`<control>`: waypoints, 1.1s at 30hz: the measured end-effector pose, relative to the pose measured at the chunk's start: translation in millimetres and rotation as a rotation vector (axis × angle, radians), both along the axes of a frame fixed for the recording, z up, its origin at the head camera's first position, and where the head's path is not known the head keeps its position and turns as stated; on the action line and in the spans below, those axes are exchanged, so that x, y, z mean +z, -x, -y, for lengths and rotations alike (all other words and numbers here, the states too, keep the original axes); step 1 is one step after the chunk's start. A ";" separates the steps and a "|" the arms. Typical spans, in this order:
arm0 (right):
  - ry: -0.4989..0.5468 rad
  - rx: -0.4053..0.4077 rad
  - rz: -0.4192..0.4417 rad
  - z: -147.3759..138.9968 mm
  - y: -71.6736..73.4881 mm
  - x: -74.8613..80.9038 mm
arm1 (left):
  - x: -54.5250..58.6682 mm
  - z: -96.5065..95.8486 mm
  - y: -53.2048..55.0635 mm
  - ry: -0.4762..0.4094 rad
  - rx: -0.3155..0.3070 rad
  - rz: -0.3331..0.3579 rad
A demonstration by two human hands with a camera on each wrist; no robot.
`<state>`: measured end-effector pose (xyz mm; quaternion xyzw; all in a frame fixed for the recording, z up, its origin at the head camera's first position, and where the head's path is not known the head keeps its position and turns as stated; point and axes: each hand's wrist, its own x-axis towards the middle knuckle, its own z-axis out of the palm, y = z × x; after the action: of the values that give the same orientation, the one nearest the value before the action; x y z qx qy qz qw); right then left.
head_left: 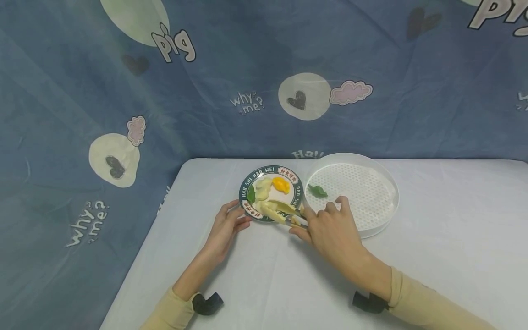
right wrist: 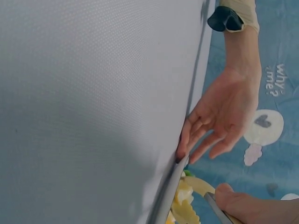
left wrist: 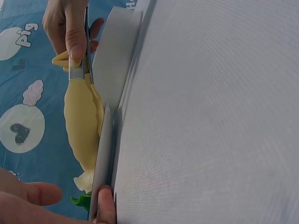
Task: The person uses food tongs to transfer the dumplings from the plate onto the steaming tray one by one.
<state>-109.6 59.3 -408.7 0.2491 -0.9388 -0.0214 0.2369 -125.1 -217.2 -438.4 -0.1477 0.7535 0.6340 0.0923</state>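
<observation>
My right hand (head_left: pixel 332 229) grips a pair of tongs (head_left: pixel 274 208) with cream-yellow tips, which reach over the round plate (head_left: pixel 299 195) with a dark green lettered rim. On the plate lie an orange-yellow dumpling (head_left: pixel 281 185), a pale cream dumpling (head_left: pixel 263 188) and a green dumpling (head_left: pixel 251 194), partly covered. I cannot tell whether the tongs' tips hold a dumpling. At the plate's left edge is my left hand (head_left: pixel 224 224). Its lower fingertips touch the rim, while the thumb (right wrist: pixel 224 147) stands away from it in the right wrist view.
To the right of the plate stands a round white steamer tray (head_left: pixel 392 201) with a perforated base, beneath part of my right hand. A green dumpling (head_left: pixel 318 191) lies inside near its left wall. Behind the white table (head_left: pixel 453 256) hangs a blue printed cloth (head_left: pixel 247 46).
</observation>
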 end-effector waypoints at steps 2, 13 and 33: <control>0.001 0.001 0.000 -0.4 0.0 -0.1 | -0.5 0.0 0.1 -0.005 0.004 -0.002; 0.027 -0.014 0.046 -7.7 -1.9 5.0 | 0.0 -0.6 0.4 -0.021 0.005 -0.007; 0.052 -0.056 0.086 -27.7 -4.4 13.1 | 0.2 0.0 -0.3 -0.031 -0.003 -0.012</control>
<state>-105.3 87.0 -395.6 0.2173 -0.9549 0.0072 0.2022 -124.8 -217.2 -438.3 -0.1413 0.7444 0.6462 0.0912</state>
